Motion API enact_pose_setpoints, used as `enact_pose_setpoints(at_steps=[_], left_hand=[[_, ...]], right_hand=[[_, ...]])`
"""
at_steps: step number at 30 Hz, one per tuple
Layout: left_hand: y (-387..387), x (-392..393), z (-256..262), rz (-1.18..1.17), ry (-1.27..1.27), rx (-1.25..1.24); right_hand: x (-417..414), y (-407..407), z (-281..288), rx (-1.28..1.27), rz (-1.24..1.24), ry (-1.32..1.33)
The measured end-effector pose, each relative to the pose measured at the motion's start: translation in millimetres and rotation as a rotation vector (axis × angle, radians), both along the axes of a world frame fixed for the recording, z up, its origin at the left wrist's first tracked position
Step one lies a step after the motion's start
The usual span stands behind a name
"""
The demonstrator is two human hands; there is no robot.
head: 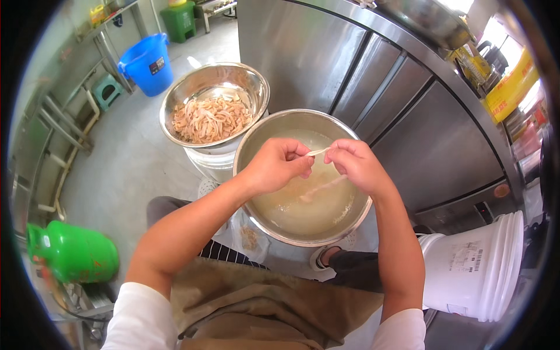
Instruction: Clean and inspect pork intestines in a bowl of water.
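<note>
Both hands are raised over a large round stainless steel pot [302,114] of cloudy, yellowish water [302,210]. Between them a pale, thin strip [318,152], perhaps intestine, is stretched, pinched at one end by my left hand [282,164]. My right hand [356,164] grips the strip's other end. A longer, pinkish length [323,188] hangs down from the right hand towards the water. Beyond the left hand, a steel basin [214,70] holds a heap of similar pale pink strips [212,119]. That basin rests on a white bucket [214,162].
Stainless steel cabinets [302,52] stand just past the pot. White lidded buckets [472,267] are at my right. A green gas cylinder [74,252] is at far left, a blue bucket [146,65] farther back. A clear plastic bag [249,236] with brownish bits lies between my feet.
</note>
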State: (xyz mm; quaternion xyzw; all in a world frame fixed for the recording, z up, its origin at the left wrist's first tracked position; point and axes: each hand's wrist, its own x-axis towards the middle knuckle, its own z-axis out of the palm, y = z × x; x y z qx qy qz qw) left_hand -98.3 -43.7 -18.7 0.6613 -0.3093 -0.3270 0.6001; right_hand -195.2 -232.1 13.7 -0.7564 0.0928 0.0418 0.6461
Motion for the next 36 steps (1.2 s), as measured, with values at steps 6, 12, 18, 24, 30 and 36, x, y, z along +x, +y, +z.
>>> enact_pose_setpoints(at_steps=[6, 12, 18, 24, 30, 36], left_hand=[[4.4, 6.1, -5.2, -0.03, -0.163, 0.141], [-6.7, -13.8, -23.1, -0.058, -0.495, 0.089], [-4.7, -9.7, -33.7, 0.033, -0.666, 0.086], [-4.5, -1.1, -42.7, -0.077, -0.51, -0.009], [21.1, 18.4, -42.9, -0.049, -0.06, 0.122], [8.5, 23.7, -27.1, -0.055, 0.138, 0.22]], right_hand=[[-16.9, -7.3, -21.8, -0.134, -0.014, 0.016], [-26.7, 4.6, -40.4, -0.031, -0.061, -0.065], [-35.9, 8.3, -28.3, 0.099, -0.186, -0.211], [-34.9, -10.6, -25.3, 0.436, -0.356, -0.461], [-24.9, -37.7, -18.9, 0.72, -0.437, -0.557], [-24.0, -52.4, -53.2, 0.129, -0.458, -0.152]])
